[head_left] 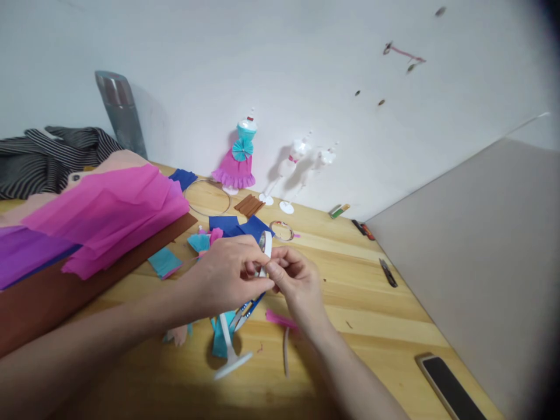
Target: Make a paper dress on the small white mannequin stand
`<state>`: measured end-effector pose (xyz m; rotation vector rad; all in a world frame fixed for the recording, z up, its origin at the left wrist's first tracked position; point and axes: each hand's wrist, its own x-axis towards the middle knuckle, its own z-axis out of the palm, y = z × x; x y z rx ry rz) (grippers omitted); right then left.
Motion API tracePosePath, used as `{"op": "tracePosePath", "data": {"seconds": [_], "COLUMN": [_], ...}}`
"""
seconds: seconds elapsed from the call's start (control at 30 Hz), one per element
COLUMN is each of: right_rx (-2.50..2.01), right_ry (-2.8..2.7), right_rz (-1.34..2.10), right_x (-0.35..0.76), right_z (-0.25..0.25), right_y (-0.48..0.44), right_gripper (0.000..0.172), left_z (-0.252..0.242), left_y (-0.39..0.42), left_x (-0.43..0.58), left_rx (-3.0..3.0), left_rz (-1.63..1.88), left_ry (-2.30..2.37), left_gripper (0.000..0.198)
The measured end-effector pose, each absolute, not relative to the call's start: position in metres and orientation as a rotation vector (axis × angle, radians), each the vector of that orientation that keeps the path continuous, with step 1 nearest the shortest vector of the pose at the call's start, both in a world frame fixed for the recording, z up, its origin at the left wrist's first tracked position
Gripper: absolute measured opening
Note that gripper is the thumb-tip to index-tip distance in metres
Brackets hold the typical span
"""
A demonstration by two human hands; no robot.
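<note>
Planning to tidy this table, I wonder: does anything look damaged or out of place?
Yes: a reddish streak and several dark spots mar the otherwise plain wall at upper right; stains or chips, I can't tell. A tiny reddish scrap lies loose on the table near the white stand, like litter.

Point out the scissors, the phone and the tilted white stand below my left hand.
Scissors point(254, 307), head view: on a blue handle.
Phone point(451, 385), head view: on the dark screen.
White stand point(226, 337), head view: on its stem.
</note>
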<state>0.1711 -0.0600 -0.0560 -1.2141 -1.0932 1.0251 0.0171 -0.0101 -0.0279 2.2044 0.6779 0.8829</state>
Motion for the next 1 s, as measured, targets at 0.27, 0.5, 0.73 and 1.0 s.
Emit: {"op": "tracePosePath", "data": {"seconds": [0.27, 0.5, 0.73, 1.0], "right_rx": [-1.216, -1.156, -1.034, -1.002], "right_ry": [-1.137, -1.215, -1.168, -1.304], "right_rz": [1.013, 1.088, 1.289, 1.187], "right_x": [0.173, 0.17, 0.168, 0.176], "right_z": [-0.057, -0.061, -0.073, -0.07], "right_y": [-0.059, -0.058, -0.061, -0.062], "right_gripper": [0.033, 0.036, 0.032, 0.039], "left_z": [-0.033, -0.025, -0.028, -0.035], "left_y": [-0.003, 0.0, -0.002, 0.006], "left_x": [0.018, 0.022, 0.024, 0.018], "left_rx": [1.862, 1.364, 1.296, 1.133], "left_rz": [0.784, 0.602, 0.621, 0.704], "left_ry": [0.741, 0.786, 0.671, 0.739], "left_gripper": [0.012, 0.005, 0.008, 0.012]}}
